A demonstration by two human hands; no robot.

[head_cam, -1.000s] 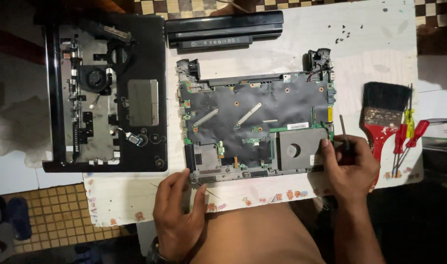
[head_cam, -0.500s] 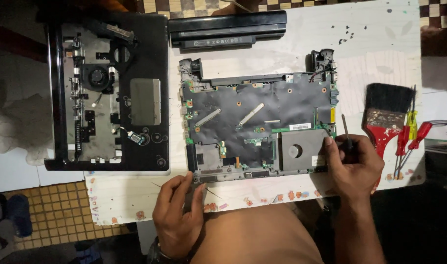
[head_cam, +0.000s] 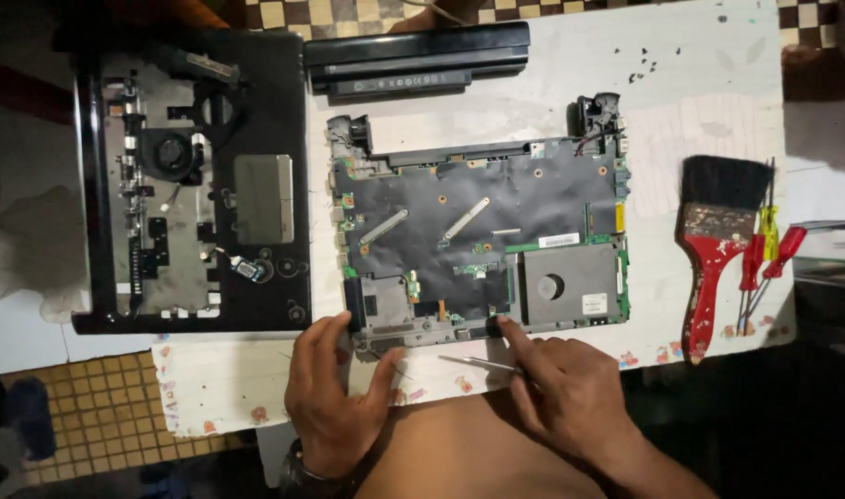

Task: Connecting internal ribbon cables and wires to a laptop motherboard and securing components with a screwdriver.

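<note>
The opened laptop base (head_cam: 483, 236) lies at the cloth's centre. At 7 o'clock of it the left hand (head_cam: 335, 393) lies flat, fingers spread, thumb out, pressing the front edge. At 5 o'clock the right hand (head_cam: 570, 393) pinches a thin metal tool (head_cam: 473, 363) — forefinger touching the board's edge. Paintbrush (head_cam: 714, 249) at 3 o'clock.

The left hand (head_cam: 335, 407) covers the near left corner of the laptop base (head_cam: 483, 236), so that corner is not visible. The tip of the thin tool (head_cam: 478, 364) is hidden under the right hand (head_cam: 566, 397), near the front edge of the laptop base. Small parts and labels on its board are too small to tell. The wrists are cut off by the bottom edge.
</note>
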